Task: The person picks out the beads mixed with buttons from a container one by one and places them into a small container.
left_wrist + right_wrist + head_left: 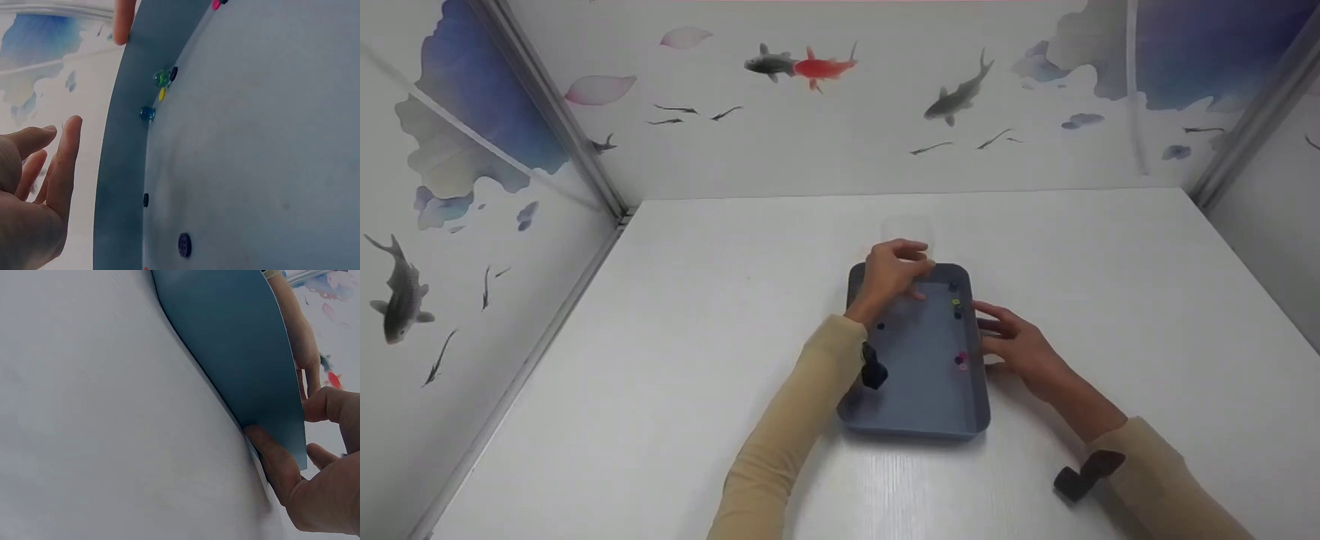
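Observation:
A blue-grey rectangular tray [915,405] lies on the white table. My left hand [894,270] is over its far end, fingertips by a clear container [907,225]. In the left wrist view nothing shows between the fingers of this hand [42,180]. My right hand [1020,349] touches the tray's right wall from outside, fingers fairly straight. Inside the tray are a dark button [184,245], a green glass bead [161,77], a blue glass bead [147,113], a yellow piece [162,94] and pink pieces [962,363] along the right side.
White walls [847,150] with painted fish stand behind and at both sides of the table [697,337]. Black wrist cameras hang at the left sleeve [810,382] and the right sleeve [1162,472]. The left forearm crosses the tray's left rim.

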The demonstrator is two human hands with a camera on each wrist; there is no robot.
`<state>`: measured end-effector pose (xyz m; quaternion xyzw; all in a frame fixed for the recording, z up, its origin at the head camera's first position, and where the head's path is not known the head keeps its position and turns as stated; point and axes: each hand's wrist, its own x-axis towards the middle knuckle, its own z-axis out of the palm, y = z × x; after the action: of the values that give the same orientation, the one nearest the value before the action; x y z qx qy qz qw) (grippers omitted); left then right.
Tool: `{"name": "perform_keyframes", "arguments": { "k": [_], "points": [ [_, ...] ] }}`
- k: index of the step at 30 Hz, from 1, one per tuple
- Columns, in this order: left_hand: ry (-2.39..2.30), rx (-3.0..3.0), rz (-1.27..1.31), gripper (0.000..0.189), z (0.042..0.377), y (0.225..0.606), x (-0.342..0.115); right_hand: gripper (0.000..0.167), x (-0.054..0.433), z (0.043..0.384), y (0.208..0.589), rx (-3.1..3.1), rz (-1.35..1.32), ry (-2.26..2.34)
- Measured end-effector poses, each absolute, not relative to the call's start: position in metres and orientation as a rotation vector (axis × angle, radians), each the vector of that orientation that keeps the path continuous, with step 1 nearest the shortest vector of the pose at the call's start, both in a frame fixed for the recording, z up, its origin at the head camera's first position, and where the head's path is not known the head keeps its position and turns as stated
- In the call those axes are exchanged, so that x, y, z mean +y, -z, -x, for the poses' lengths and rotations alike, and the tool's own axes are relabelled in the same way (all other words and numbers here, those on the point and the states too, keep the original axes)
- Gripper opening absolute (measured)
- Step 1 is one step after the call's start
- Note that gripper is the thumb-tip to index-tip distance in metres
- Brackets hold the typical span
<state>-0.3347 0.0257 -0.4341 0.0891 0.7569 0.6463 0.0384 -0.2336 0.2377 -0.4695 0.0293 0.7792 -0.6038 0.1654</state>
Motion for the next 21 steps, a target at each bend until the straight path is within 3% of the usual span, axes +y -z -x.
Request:
{"name": "perform_keyframes", "arguments": {
  "k": [21],
  "points": [
    [-1.818,2.234,-0.222,0.036,0.326,0.453,0.041,0.075,0.238,0.233,0.470,2.222,-0.060,1.731]
  ]
}}
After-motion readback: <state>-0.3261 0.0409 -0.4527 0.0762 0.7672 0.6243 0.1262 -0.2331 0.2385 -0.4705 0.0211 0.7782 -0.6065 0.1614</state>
